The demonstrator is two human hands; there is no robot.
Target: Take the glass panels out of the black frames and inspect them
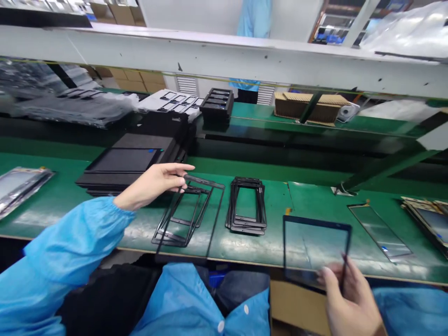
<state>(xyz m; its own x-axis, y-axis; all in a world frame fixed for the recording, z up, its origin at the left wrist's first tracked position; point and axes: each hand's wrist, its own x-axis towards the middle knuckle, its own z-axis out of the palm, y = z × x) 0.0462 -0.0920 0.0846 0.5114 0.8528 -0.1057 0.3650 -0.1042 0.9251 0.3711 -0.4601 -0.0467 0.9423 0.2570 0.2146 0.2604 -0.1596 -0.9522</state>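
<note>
My left hand (154,184), in a blue sleeve, reaches over the green bench and pinches the top of a thin black frame (212,210), lifting it off a small pile of black frames (182,217). A neater stack of black frames (247,207) lies just to the right. My right hand (350,298) is low at the bench's front edge, fingers closed on the bottom edge of a glass panel with a black border (315,242), held upright and tilted toward me.
Stacked black tablet-like panels (126,163) sit behind my left hand. A clear film sheet (380,231) and more panels (429,221) lie on the right, foil bags (17,186) on the left. A black conveyor (280,144) and a person in blue (254,21) are beyond.
</note>
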